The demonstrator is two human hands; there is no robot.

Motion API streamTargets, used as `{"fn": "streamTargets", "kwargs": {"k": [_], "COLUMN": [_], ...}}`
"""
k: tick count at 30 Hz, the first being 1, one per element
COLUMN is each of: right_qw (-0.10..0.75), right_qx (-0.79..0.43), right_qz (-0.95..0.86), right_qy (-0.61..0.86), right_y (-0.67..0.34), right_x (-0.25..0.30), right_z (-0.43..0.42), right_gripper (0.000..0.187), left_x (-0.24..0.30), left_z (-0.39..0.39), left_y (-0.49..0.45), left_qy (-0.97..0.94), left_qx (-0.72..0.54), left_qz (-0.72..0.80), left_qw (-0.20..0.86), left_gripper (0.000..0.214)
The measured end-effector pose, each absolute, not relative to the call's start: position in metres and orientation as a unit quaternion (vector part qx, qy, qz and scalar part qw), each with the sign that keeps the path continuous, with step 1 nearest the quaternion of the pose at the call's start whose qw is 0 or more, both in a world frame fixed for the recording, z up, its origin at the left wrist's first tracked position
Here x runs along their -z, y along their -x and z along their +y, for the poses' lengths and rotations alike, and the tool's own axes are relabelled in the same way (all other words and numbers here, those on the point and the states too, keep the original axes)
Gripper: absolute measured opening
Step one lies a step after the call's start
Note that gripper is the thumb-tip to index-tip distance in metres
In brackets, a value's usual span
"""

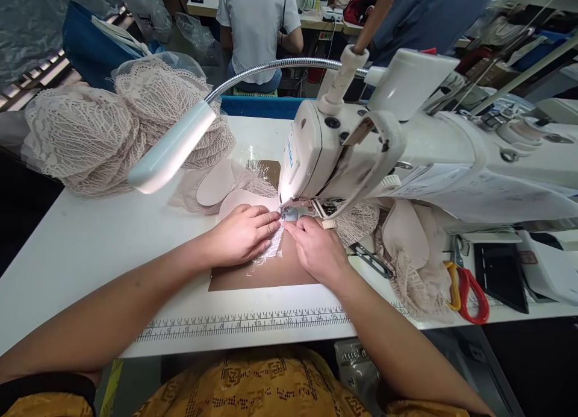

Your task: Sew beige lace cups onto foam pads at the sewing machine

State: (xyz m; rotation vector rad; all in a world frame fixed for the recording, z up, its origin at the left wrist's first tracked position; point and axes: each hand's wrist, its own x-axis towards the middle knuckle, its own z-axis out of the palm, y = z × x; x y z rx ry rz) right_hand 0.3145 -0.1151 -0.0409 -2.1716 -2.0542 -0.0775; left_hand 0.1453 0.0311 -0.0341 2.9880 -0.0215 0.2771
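Under the head of a white sewing machine (311, 146) lies a pale beige bra cup (246, 200) with lace (272, 246) beside it. My left hand (244, 233) rests flat on these pieces, fingers stretched toward the needle area. Just right of the presser foot, my right hand (318, 248) has its fingers curled, one digit pointing at the lace edge by my left fingertips. Whatever its curled fingers hold, if anything, is hidden. Both hands are over a brown plate (253, 278) on the white table (112, 242).
Stacked lace cups (81, 134) fill the back left under a lamp (174, 146). Right of my hands lie dark thread snips (372, 260), more lace cups (406, 236) and red-and-yellow-handled scissors (472, 296). A ruler strip (244, 323) runs along the front edge. A person (258, 31) sits beyond.
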Motion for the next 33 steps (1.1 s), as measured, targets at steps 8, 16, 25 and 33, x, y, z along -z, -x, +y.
{"fn": "streamTargets", "kwargs": {"k": [8, 16, 25, 33], "right_qw": [0.102, 0.137, 0.119, 0.129], "right_qx": [0.032, -0.009, -0.008, -0.01], "right_qz": [-0.731, -0.767, -0.794, -0.797], "right_qy": [0.674, 0.627, 0.596, 0.59], "right_y": [-0.32, -0.324, -0.324, -0.325], "right_x": [0.042, 0.038, 0.035, 0.035], "right_z": [-0.121, -0.124, -0.125, -0.125], "right_gripper": [0.04, 0.031, 0.029, 0.029], "left_x": [0.035, 0.03, 0.025, 0.025], "left_z": [0.035, 0.037, 0.033, 0.035], "left_y": [-0.14, -0.135, -0.136, -0.133], "left_qy": [-0.991, -0.986, -0.988, -0.989], "left_qx": [-0.094, -0.095, -0.069, -0.048], "left_qz": [-0.023, -0.055, -0.079, -0.092], "left_qw": [0.094, 0.126, 0.112, 0.106], "left_gripper": [0.038, 0.034, 0.033, 0.034]}}
